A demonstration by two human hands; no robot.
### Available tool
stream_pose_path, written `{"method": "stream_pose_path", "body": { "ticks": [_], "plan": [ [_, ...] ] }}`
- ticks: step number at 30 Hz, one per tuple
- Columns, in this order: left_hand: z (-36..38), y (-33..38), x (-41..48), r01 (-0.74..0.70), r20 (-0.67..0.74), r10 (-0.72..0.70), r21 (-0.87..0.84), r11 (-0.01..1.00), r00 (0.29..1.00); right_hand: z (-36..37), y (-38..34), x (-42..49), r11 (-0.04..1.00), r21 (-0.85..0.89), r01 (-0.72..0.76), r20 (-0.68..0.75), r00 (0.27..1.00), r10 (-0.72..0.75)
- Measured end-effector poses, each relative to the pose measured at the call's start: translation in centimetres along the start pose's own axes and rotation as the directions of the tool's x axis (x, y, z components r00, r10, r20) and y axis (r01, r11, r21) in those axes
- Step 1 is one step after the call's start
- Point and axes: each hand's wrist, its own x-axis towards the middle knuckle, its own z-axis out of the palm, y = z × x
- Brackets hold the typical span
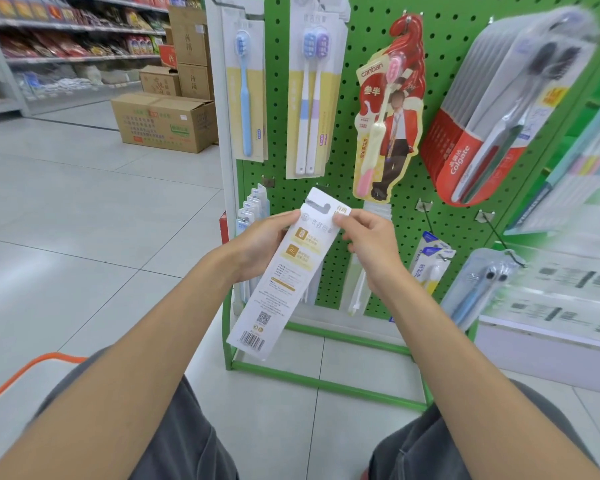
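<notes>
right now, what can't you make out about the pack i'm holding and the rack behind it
Head view only.
Front of the white pack: turned away; only its printed back shows.
Its small print: too small to read.
Lower-hook packs: partly hidden behind left hand, right hand and the pack.
Colgate pack: top blurred toward the right edge.

The flat white cardboard toothbrush pack (281, 271) bears gold squares and a black barcode; the perforated metal pegboard (371, 39) is green.
</notes>
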Motion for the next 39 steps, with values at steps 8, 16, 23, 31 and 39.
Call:
{"method": "stream_pose_path", "body": {
  "ticks": [8, 16, 23, 31, 39],
  "plan": [
    [-0.1, -0.1, 0.1, -0.056, 0.0, 0.056, -0.04, 0.998, 0.998, 0.8, 0.0, -0.3, 0.993, -0.032, 0.111, -0.071, 0.991, -0.114],
    [0.2, -0.3, 0.1, -0.167, -0.019, 0.166, -0.063, 0.984, 0.986, 1.8, 0.0, -1.1, 0.991, -0.032, 0.133, 0.077, 0.989, -0.13],
    [0.5, -0.3, 0.0, -0.256, -0.125, 0.267, 0.093, 0.962, 0.956, 2.0, -0.3, -1.4, 0.993, -0.008, 0.122, 0.198, 0.973, -0.118],
    [-0.1, 1.9, 0.6, -0.28, -0.291, 0.309, 0.139, 0.95, 0.905, 1.7, -2.7, -0.7, 0.963, 0.032, 0.268, -0.024, 0.963, -0.268],
    [-2.7, 10.0, -1.1, -0.402, -0.45, 0.47, 0.244, 0.883, 0.759, 2.7, -10.7, 1.8, 0.914, -0.142, 0.379, -0.05, 0.92, -0.389]
  ]
}}
